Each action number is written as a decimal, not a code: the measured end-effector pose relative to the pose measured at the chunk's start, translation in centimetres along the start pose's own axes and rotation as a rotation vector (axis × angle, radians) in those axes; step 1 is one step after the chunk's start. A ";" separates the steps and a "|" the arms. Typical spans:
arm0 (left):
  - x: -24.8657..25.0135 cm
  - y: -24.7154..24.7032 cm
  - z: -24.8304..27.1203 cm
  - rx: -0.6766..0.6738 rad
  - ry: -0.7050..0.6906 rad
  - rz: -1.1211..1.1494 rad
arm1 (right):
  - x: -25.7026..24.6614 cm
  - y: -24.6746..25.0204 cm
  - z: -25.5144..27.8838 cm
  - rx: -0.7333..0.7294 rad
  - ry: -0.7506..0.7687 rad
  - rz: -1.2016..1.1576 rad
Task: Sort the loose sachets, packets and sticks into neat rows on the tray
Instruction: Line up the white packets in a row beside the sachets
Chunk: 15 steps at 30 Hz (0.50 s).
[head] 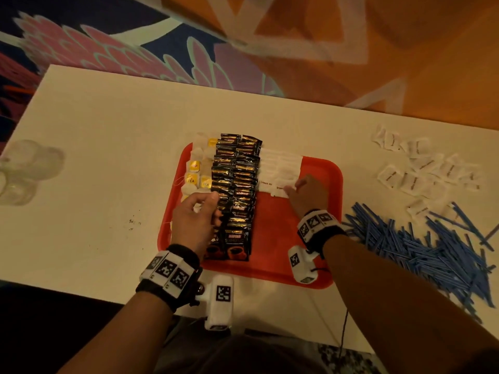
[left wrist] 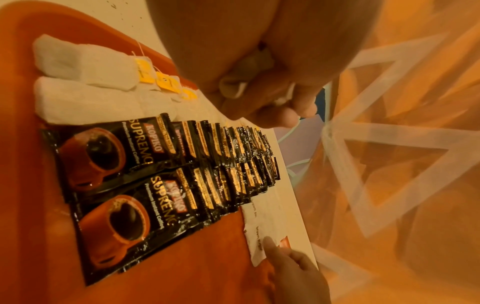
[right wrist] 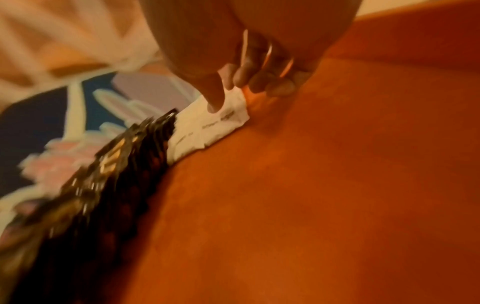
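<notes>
Blue sticks [head: 421, 249] lie in a heap on the white table [head: 108, 147], right of the red tray [head: 318, 233], with loose white sachets [head: 424, 168] farther back. On the tray sit tea bags [head: 195, 168], two rows of black coffee packets [head: 237, 190] and white sugar sachets [head: 280, 168] (marked "brown sugar"). The left hand [head: 193, 220] curls around small white packets [left wrist: 241, 82] above the coffee rows. The right hand [head: 306, 194] presses a fingertip [right wrist: 214, 102] on the nearest sugar sachet, other fingers curled.

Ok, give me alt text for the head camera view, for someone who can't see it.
Two hands work over a red tray on a white table: the right hand sets down a white sugar sachet beside rows of black coffee packets, the left hand holding more sachets. Loose white sachets and blue sticks lie on the right.
</notes>
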State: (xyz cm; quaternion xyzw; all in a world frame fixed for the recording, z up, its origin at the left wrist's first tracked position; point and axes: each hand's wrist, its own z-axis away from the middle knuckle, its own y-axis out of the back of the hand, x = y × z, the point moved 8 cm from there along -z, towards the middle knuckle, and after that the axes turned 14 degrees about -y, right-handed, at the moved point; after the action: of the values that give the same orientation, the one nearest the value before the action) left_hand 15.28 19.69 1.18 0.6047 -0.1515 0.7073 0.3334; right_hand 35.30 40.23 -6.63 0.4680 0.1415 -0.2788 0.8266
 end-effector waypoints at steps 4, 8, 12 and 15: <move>-0.1 0.2 0.2 -0.005 0.001 -0.015 | -2.5 -2.4 1.1 -0.056 0.282 0.190; -0.2 0.5 0.7 -0.005 0.004 -0.005 | -2.3 -3.0 0.7 -0.040 0.302 0.206; -0.5 1.3 1.1 0.010 0.018 -0.004 | -2.0 -2.5 0.6 -0.014 0.278 0.137; -0.8 1.4 1.4 0.013 0.029 -0.001 | -2.0 -2.7 0.8 -0.033 0.295 0.151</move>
State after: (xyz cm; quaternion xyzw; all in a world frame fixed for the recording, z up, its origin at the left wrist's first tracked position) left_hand 15.46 17.54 0.98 0.5966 -0.1420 0.7168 0.3319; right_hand 32.03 39.13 -7.11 0.4994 0.2304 -0.1418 0.8231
